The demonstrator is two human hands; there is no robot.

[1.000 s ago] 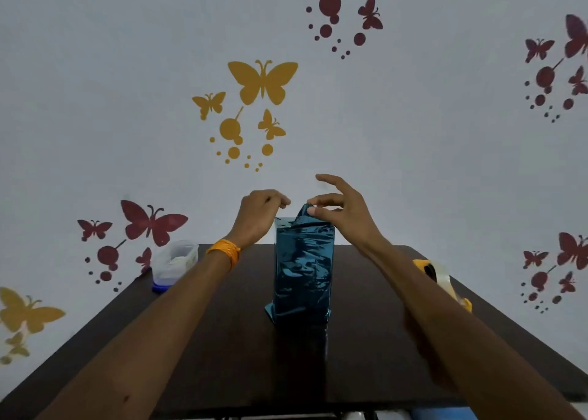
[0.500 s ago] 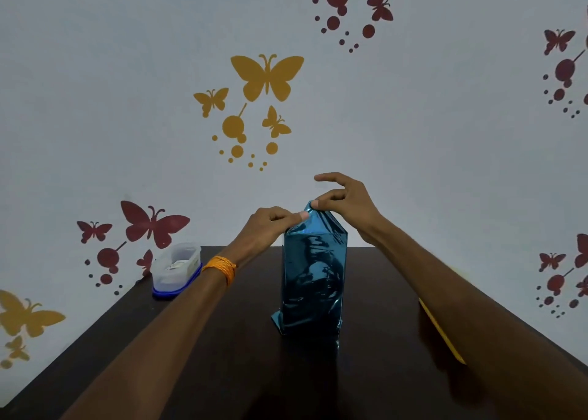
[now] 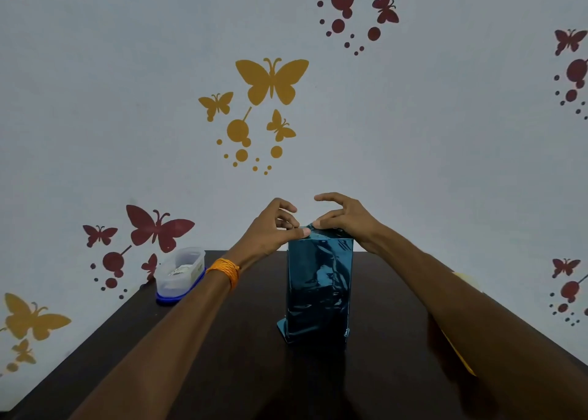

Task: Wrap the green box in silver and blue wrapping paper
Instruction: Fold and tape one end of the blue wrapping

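At the far left of the dark bench [image 3: 241, 349], close to the wall [image 3: 445, 133] with its butterfly stickers, sits a clear plastic tub [image 3: 182, 271], upside down on its blue lid; what is inside is too blurred to tell. Just right of it your left forearm crosses the bench, with an orange band [image 3: 224, 271] around the wrist. Your left hand [image 3: 270, 228] is raised to the top left corner of the wrapped box [image 3: 319, 302]: its fingers are curled, and the thumb reaches across to pinch the fold of blue wrapping paper [image 3: 318, 260] at the top edge. The box stands upright on its end near the middle of the bench, well apart from the tub. Shiny, creased blue paper covers every side you can see, and a small flap of it sticks out at the lower left corner where it meets the bench. No green shows through. Your right hand [image 3: 346, 219] sits on the top of the box from the right. Its thumb tip presses the little peak of paper against the fingers beneath, almost touching your left thumb, while the index finger arches above. Beyond your right forearm, at the bench's right edge, a yellow object [image 3: 461, 357] shows only in part, so you cannot tell what it is.
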